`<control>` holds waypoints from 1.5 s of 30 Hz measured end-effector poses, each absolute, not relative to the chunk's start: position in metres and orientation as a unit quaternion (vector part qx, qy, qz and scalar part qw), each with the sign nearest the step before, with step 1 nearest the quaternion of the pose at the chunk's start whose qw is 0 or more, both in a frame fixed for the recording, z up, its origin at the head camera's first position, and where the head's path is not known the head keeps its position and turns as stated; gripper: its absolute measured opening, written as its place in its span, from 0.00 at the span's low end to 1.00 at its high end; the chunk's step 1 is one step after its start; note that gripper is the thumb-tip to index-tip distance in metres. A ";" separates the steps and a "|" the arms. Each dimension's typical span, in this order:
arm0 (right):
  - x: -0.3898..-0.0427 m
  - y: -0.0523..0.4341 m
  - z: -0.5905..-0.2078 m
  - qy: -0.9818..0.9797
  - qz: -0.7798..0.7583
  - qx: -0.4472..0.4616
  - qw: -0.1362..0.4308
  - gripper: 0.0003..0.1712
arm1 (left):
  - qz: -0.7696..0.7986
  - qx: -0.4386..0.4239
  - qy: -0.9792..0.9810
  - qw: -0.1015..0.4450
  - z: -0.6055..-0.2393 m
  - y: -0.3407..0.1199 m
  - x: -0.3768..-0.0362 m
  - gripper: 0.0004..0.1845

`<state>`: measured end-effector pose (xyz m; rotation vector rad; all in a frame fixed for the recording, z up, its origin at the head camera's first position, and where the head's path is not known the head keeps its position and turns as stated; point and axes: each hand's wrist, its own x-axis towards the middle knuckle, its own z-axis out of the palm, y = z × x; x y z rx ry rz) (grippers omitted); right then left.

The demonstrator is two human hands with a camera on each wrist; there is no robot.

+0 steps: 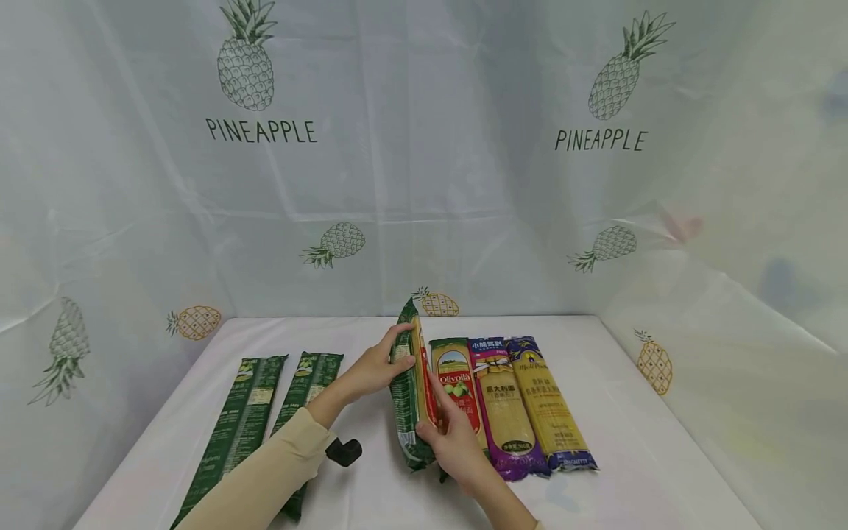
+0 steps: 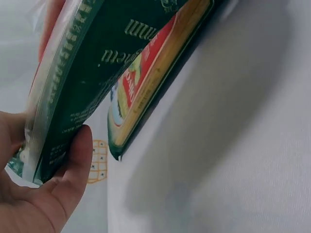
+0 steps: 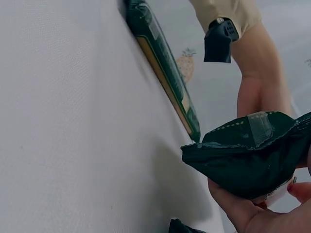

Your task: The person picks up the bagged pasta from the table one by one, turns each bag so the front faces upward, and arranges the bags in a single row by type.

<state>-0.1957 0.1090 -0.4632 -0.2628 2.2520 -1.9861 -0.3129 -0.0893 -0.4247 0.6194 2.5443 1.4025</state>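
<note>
Both hands hold a green pasta packet [image 1: 404, 401], turned up on its edge above the white table. My left hand [image 1: 372, 369] grips its far end, thumb on the green back. Lower down, my right hand [image 1: 456, 440] grips the near end on the red and yellow front side. In the left wrist view the left hand [image 2: 58, 196] has fingers and thumb on opposite sides of the packet [image 2: 77, 92]. The packet's crimped end [image 3: 238, 167] faces the right wrist camera, with the right hand [image 3: 252, 213] around it. Just right lies a red-labelled Olivoilà pasta packet [image 1: 456, 372].
Beside the Olivoilà packet lie a purple-ended pasta packet [image 1: 501, 401] and a yellow and blue one [image 1: 548, 405]. Two green packets, one outer [image 1: 235, 423] and one inner [image 1: 308, 383], lie back side up at the left. A pineapple-print curtain [image 1: 424, 169] rises behind the table [image 1: 636, 456].
</note>
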 end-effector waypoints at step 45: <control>-0.199 0.116 -0.470 0.660 -0.730 -0.063 0.166 0.49 | 0.607 0.168 0.753 0.190 -0.430 -0.099 -0.321 0.34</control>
